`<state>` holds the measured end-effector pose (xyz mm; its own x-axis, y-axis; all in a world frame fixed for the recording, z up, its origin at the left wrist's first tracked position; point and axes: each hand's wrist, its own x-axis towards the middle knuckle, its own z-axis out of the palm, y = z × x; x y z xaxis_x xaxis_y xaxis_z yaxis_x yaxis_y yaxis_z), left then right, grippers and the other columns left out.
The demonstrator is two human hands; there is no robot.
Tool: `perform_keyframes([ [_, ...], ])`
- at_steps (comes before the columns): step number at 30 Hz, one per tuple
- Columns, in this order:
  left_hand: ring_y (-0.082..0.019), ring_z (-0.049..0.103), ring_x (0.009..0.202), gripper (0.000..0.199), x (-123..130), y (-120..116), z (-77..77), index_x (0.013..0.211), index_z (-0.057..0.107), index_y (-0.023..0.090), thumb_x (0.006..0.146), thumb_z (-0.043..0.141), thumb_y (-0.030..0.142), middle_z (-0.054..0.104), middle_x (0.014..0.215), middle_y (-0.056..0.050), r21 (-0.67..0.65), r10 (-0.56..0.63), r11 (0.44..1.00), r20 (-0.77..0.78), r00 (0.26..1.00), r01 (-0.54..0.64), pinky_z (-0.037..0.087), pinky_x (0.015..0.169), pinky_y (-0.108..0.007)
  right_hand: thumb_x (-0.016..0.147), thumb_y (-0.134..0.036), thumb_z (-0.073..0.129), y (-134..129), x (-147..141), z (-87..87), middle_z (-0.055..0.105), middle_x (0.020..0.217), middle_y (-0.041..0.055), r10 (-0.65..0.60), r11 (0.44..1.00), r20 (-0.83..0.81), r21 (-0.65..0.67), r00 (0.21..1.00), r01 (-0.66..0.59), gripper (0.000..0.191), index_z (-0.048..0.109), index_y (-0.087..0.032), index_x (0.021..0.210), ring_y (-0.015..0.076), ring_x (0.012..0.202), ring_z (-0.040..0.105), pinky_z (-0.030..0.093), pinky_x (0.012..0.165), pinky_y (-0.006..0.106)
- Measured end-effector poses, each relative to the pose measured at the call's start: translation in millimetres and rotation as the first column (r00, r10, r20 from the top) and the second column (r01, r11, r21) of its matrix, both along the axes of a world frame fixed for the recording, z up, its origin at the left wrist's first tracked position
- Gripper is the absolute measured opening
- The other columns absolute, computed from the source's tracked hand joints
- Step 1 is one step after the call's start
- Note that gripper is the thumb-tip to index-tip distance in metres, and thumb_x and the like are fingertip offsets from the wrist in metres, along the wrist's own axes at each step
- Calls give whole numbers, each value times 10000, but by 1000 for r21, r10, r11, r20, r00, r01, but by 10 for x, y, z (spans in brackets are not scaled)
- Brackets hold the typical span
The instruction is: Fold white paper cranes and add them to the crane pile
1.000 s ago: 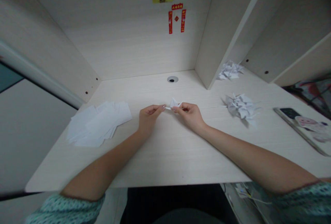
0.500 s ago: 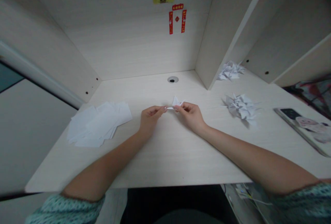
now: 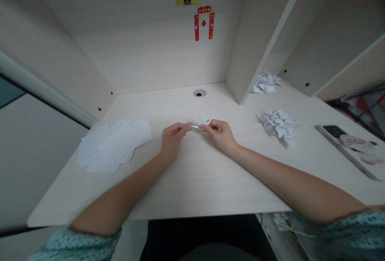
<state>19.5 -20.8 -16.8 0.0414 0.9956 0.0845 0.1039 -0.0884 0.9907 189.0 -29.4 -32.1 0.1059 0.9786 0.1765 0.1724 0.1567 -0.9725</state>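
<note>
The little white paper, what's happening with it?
A person is holding the small folded white paper just over the desk. The left hand pinches a thin end of it, and the right hand grips its other side. Flat white sheets lie to the left, a pile of folded papers sits to the right, and a phone lies past that pile.

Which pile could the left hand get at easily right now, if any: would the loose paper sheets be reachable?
Probably yes: the paper sheets lie just left of the left hand, nothing between, though its fingers pinch the folded paper.
</note>
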Motion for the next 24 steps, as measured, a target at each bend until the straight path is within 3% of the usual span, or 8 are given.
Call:
perform_keyframes([
  [8,-165,628,802,290,1,25,15,835,723,188,719,668,448,709,801,-44,-29,-17,999,12,1000,17,442,675,-258,660,-503,699,-1,-2,14,539,505,-13,27,998,-51,-47,998,-30,364,637,-159,560,100,508,413,273,489,241],
  [14,-134,652,763,498,11,-25,67,1146,576,246,696,704,416,643,1077,-46,32,4,999,62,998,-6,457,636,-241,689,-466,698,-26,-13,28,619,610,10,-20,999,-26,44,999,21,308,682,-164,632,116,542,470,327,529,256],
  [16,-123,640,716,423,11,-58,90,1072,596,226,717,686,437,651,982,-33,77,28,997,31,999,-31,441,598,-226,700,-427,703,-32,-12,37,651,685,24,-65,990,-7,121,998,65,262,697,-169,654,116,565,482,358,555,262],
  [18,-125,614,670,309,11,-91,110,858,659,188,766,622,481,654,789,-25,116,-3,993,-48,999,9,427,589,-230,722,-382,692,-45,-6,55,672,743,32,-98,977,23,191,995,92,199,724,-185,723,122,598,497,386,586,266],
  [20,-138,592,645,387,17,-115,120,695,687,177,800,555,525,644,659,-34,106,-85,990,-124,989,98,427,604,-250,749,-330,669,-68,6,78,678,745,32,-119,966,60,236,991,102,157,742,-209,818,132,624,513,406,607,271],
  [24,-176,633,710,434,45,-115,113,795,740,184,795,533,566,713,741,-63,-11,-191,981,-75,979,191,440,628,-276,773,-244,629,-119,29,108,703,793,44,-131,945,130,315,983,84,170,745,-238,897,158,704,562,442,661,294],
])
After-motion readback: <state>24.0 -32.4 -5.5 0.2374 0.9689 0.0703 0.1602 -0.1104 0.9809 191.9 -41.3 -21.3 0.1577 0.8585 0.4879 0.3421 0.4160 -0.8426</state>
